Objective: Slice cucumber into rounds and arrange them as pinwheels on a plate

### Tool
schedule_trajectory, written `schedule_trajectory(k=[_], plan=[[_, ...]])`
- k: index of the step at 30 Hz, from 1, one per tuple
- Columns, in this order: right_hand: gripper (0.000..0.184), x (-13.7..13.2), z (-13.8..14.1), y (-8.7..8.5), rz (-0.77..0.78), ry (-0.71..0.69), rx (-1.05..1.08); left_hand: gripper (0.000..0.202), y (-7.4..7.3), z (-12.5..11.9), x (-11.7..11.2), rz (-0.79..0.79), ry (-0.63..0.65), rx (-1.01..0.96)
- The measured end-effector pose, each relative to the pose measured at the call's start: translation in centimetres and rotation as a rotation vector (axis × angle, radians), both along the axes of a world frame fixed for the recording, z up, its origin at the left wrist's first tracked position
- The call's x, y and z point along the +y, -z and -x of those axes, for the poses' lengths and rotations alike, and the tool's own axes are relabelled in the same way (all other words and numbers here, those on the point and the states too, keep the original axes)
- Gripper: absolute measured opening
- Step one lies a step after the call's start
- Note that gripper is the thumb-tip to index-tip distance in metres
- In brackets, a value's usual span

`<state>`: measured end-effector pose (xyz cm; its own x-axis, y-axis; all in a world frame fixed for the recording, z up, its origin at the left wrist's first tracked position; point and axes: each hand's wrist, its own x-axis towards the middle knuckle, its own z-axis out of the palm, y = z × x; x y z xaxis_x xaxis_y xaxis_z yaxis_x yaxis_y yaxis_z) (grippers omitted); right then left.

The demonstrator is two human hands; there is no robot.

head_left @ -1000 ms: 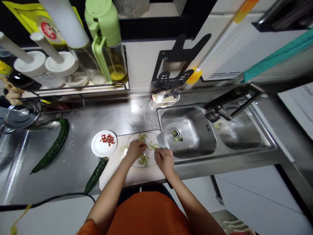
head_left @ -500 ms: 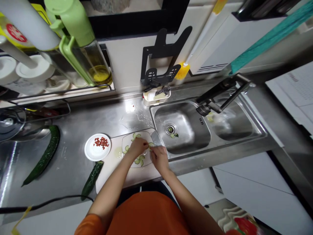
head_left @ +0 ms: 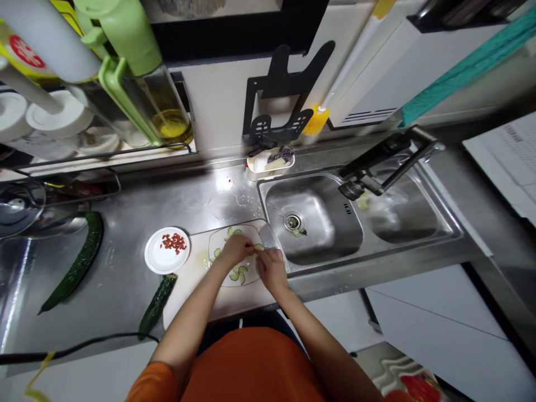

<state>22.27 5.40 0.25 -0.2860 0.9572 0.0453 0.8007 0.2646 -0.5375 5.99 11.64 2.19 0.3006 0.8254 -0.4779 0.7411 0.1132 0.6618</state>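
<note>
Grip of two bare hands, left hand and right hand, over a plate: each hand's fingers are drawn together, tips meeting or nearly so; whether they pinch anything is too small to tell.

A steel worktop runs across, with a sink set into it on the right. Left of the sink lies a pale cutting board, and on it the clear plate with rounded corners and a dark rim. To the far left lies a long whole cucumber; nearer the board, a shorter cut cucumber. Beside the board, a small white dish holds red bits.

On the clear plate, thin green-edged slices sit in curved clusters. The right-hand cluster lies just beyond the right fingertips and just right of the left ones, its visible edge running roughly left to right. The right hand seems slightly nearer; contact cannot be told.
</note>
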Motion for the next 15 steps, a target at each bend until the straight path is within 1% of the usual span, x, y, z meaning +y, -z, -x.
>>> schedule_trajectory(k=[6, 11, 15], plan=[[0.028, 0.01, 0.17, -0.27, 0.000, -0.009, -0.045, 0.018, 0.06, -0.06, 0.12, 0.013, 0.002, 0.023], [0.026, 0.05, 0.27, -0.20, -0.010, -0.006, -0.061, 0.016, -0.34, -0.20, 0.19, 0.008, 0.008, 0.060], [0.026, 0.14, 0.37, -0.08, -0.016, 0.000, -0.061, 0.016, -0.65, -0.23, 0.15, -0.009, -0.026, 0.037]])
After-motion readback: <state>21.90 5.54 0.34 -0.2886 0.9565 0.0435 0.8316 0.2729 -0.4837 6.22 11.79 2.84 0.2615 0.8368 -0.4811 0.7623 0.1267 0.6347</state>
